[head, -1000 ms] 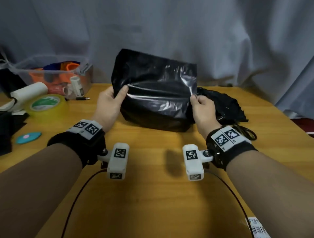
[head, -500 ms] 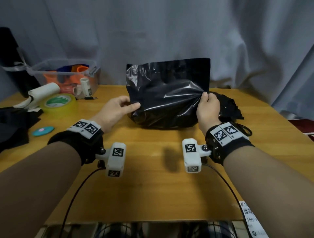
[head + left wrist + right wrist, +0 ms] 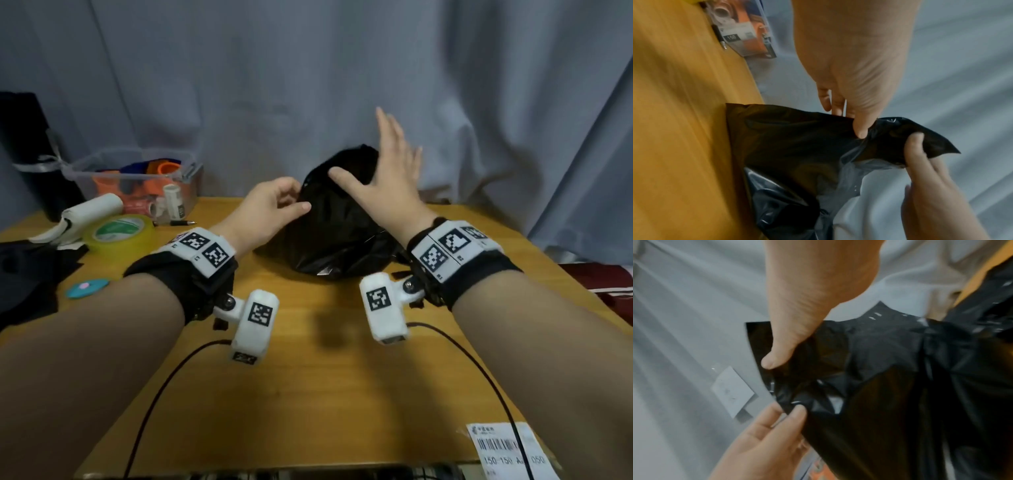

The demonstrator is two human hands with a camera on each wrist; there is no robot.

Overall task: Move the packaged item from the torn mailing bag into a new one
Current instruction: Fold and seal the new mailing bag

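Observation:
A glossy black mailing bag stands bulging on the wooden table; its contents are hidden. My left hand pinches the bag's upper left edge between thumb and fingers, also seen in the left wrist view. My right hand is raised over the bag's top with straight, spread fingers; its thumb touches the plastic. A second, crumpled black bag lies behind on the right, mostly hidden by my right wrist in the head view.
At the back left stand a clear bin of orange parts, a yellow tape roll, a white roll and a pen. A teal disc and black cloth lie left. A shipping label sits front right.
The bag's flat upright top has crumpled down. My right hand let go of the right edge and rose open over the top. My left hand moved in and pinched the upper edge.

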